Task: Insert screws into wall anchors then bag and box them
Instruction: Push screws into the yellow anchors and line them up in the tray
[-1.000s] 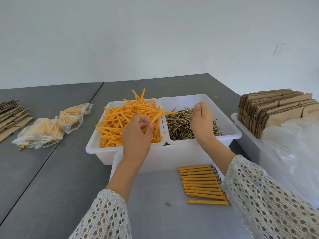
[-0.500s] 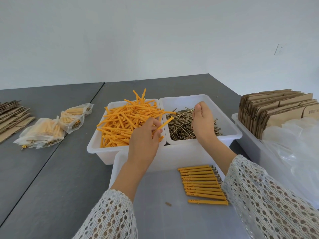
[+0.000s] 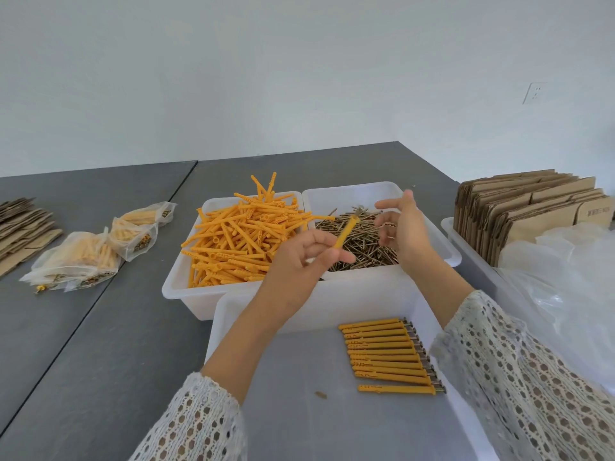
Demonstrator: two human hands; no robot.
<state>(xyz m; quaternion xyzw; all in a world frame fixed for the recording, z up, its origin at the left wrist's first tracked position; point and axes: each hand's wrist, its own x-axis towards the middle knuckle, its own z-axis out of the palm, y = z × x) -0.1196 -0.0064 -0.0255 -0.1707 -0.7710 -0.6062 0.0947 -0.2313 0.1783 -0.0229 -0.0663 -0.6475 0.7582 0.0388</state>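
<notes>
**Orange anchor held above the screw bin**

Orange plastic anchors [image 3: 239, 237] fill the left of two white bins that sit side by side on a grey tabletop [image 3: 100, 344]. The right bin [image 3: 446, 247] holds a heap of brassy screws [image 3: 362, 244]. Above that heap, the left hand [image 3: 299, 261] pinches one anchor [image 3: 346, 231] by its lower end between thumb and fingertips, its other end tilted up and away with a screw head showing at the tip. The right hand [image 3: 401, 227] hovers just beside that tip, fingers loosely spread; small metal glints near its palm, but I cannot tell what it holds.

Nearer the person, a shallow white tray [image 3: 219, 327] carries a neat row of finished anchors [image 3: 389, 354], each with a screw head at its right end. On the left of the tabletop lie filled clear bags [image 3: 100, 251] and flat cardboard [image 3: 23, 231]. On the right, another bin holds upright folded cartons [image 3: 532, 207] and loose clear plastic [image 3: 565, 277].
</notes>
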